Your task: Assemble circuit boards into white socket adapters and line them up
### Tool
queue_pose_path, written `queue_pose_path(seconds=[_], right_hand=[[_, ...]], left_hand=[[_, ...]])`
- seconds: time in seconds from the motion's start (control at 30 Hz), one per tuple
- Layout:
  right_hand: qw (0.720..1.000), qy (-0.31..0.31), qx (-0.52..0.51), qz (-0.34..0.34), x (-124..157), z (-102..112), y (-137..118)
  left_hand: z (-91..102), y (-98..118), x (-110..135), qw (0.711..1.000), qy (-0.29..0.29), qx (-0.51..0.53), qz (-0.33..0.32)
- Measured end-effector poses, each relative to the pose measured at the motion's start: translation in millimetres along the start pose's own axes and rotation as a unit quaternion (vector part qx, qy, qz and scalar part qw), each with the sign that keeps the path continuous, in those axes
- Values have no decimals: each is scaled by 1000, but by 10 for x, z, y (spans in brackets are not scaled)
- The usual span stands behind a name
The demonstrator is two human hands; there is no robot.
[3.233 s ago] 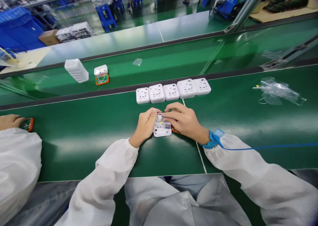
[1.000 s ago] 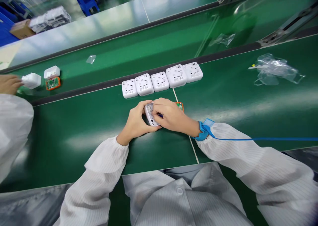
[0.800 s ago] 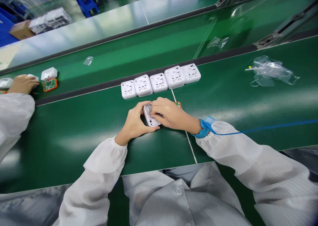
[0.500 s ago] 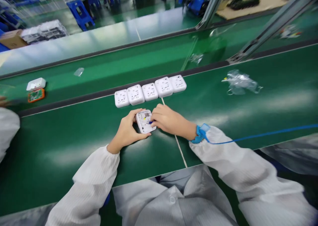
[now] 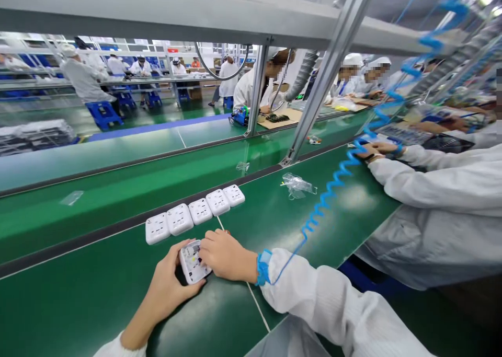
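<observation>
My left hand (image 5: pixel 168 281) grips a white square plastic casing (image 5: pixel 191 265) by its sides, just above or on the green work surface. The inside of the casing faces up and shows small parts, one of them yellow. Over the casing's right side, my right hand (image 5: pixel 225 255) has its fingers bent and pressed together. A small dark bit shows at those fingertips, too hidden to name. A blue wrist strap (image 5: pixel 264 267) is around my right wrist. Behind the hands, several white square casings (image 5: pixel 200 210) stand in a row along the back edge.
A clear plastic bag (image 5: pixel 298 185) lies right of the row. A blue coiled cord (image 5: pixel 333 189) runs from the strap up to the right. Metal posts (image 5: pixel 314 101) rise behind the bench (image 5: pixel 78 304). At the right, a co-worker's hands (image 5: pixel 372 149) are over the same bench.
The view has tilted up and turned right, bringing co-workers and the coiled cord into sight. Both hands stay at the same casing, my right fingers still over its right side.
</observation>
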State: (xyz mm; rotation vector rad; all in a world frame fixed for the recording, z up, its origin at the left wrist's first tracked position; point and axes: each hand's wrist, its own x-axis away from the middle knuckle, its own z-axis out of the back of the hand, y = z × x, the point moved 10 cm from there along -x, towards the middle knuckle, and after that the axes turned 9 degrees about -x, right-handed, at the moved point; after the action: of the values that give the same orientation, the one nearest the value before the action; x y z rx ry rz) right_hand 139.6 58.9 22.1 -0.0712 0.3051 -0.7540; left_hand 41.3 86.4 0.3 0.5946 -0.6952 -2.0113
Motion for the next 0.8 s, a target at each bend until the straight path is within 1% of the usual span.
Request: queue_pose_path(seconds=[0.1,0.13,0.2,0.27,0.3,0.4,0.47,0.53,0.6,0.7,0.8], right_hand=[[992,-52,-90,-73,-131,-58,211],[987,-55,-117,-93,-173,-53,278],[979,-26,-161,-122,-239,16,392],[973,11,-192,-130,-258,100,460],[971,14,-205,-126,-251,114,466],[965,-31,-242,-101,-184,52,406],[958,-54,-261,-102,-117,17,381],[957,-60,-258,-114,-57,16,378],[964,-68,-237,-101,-9,30,332],[981,-58,-176,-63,67,98,271],[990,-60,-114,-64,139,131,337]], left_hand=[[11,42,-7,1000,0,-22,-16],[13,44,-12,999,1,-28,-20],[6,34,-22,999,-3,-36,-27],[-3,32,-26,998,-7,-45,-41],[-3,43,-21,997,-7,-53,-52],[14,120,23,992,8,-80,-96],[15,180,62,989,15,-88,-122],[14,222,90,986,18,-92,-137],[36,238,97,986,27,-94,-137],[94,205,78,991,45,-71,-105],[131,147,73,996,62,-1,-62]])
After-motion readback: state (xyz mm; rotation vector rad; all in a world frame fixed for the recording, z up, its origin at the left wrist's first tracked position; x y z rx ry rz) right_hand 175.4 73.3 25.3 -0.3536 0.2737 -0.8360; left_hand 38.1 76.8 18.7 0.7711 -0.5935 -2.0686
